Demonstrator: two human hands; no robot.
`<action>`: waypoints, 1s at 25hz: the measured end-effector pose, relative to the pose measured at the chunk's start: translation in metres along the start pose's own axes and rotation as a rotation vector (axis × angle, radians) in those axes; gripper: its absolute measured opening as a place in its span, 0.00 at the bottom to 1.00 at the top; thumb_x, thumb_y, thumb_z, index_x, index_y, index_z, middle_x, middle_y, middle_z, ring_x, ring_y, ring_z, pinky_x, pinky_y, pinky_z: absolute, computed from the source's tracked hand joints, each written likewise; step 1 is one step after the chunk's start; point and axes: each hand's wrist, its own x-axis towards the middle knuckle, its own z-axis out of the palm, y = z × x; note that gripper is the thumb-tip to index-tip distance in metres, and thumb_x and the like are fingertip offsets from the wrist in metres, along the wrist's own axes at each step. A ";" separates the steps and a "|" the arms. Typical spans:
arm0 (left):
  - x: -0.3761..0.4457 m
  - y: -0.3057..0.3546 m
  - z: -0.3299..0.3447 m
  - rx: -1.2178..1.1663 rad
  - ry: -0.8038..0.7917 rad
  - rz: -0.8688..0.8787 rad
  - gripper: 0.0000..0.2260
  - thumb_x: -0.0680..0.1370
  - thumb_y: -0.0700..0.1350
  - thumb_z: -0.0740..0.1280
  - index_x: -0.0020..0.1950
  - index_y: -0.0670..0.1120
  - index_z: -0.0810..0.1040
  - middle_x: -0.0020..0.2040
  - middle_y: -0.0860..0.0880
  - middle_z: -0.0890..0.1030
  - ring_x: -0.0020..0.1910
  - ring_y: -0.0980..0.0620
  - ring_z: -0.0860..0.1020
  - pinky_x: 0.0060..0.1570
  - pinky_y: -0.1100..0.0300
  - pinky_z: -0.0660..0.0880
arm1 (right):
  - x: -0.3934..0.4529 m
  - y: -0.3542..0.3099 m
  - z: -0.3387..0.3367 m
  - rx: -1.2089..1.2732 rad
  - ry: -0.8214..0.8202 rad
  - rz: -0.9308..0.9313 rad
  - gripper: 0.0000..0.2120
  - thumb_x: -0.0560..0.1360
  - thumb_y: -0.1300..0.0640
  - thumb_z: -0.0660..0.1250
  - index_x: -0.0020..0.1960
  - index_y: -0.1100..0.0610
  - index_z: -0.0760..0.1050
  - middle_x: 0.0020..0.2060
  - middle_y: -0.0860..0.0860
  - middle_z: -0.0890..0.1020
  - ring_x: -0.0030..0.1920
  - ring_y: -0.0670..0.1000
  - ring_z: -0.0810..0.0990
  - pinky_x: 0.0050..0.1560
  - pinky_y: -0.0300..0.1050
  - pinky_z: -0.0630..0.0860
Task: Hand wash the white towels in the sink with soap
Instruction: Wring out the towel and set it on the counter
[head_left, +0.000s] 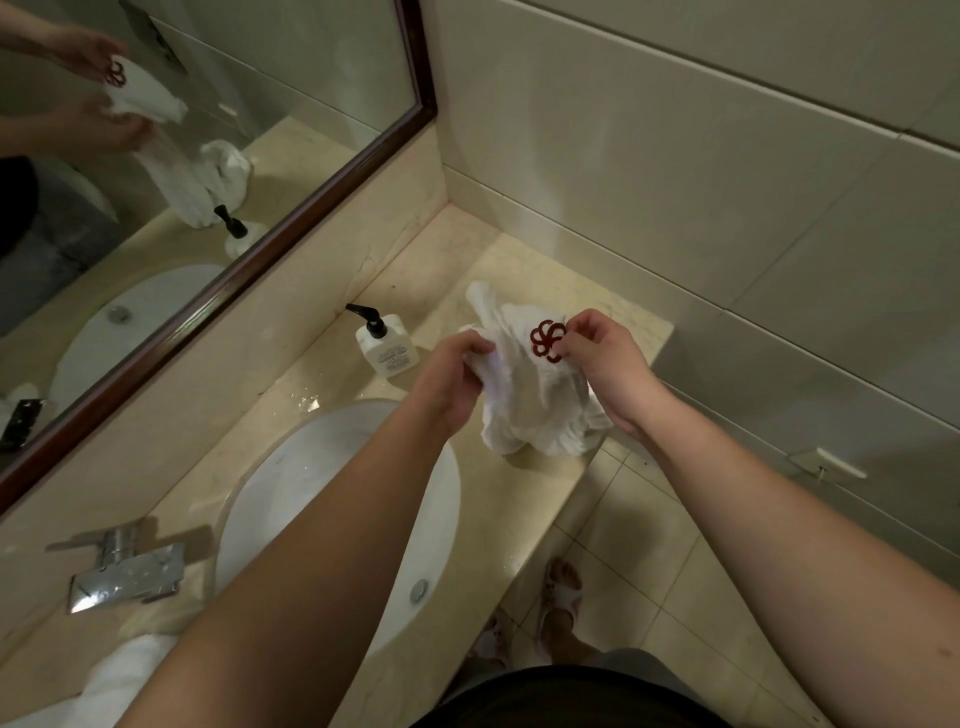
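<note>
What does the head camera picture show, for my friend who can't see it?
Two hands, left hand and right hand, hold a bunched white towel with a red flower logo over a beige counter. Nearby sit a pump soap bottle, a white sink and a chrome faucet.

A bathroom is indicated by an oval sink (332, 499), chrome faucet (124, 569), framed mirror (208, 156), soap dispenser (387, 345) and tiled walls (701, 156).

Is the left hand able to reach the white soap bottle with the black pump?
Probably yes. The left hand grips the white towel with the red logo, so it must let go first. The white soap bottle with the black pump stands close by, nothing between.
</note>
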 end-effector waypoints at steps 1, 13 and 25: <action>0.000 0.002 -0.002 -0.069 -0.001 -0.005 0.11 0.69 0.41 0.65 0.49 0.39 0.78 0.46 0.42 0.80 0.47 0.45 0.78 0.52 0.52 0.73 | 0.001 -0.001 -0.001 -0.008 0.011 -0.018 0.10 0.73 0.68 0.67 0.39 0.56 0.71 0.38 0.56 0.76 0.37 0.50 0.72 0.34 0.37 0.68; 0.018 -0.059 -0.011 0.406 0.317 -0.040 0.14 0.75 0.48 0.74 0.55 0.44 0.77 0.54 0.44 0.81 0.53 0.46 0.80 0.50 0.55 0.77 | 0.017 0.063 0.016 0.004 0.122 0.257 0.04 0.76 0.58 0.72 0.49 0.58 0.79 0.40 0.55 0.83 0.42 0.51 0.81 0.45 0.44 0.79; 0.023 -0.107 -0.029 0.396 0.303 -0.069 0.09 0.74 0.37 0.73 0.47 0.43 0.74 0.45 0.44 0.80 0.46 0.46 0.80 0.45 0.54 0.77 | 0.020 0.127 0.019 0.075 0.143 0.599 0.19 0.71 0.54 0.76 0.58 0.59 0.76 0.48 0.56 0.83 0.52 0.59 0.82 0.58 0.55 0.79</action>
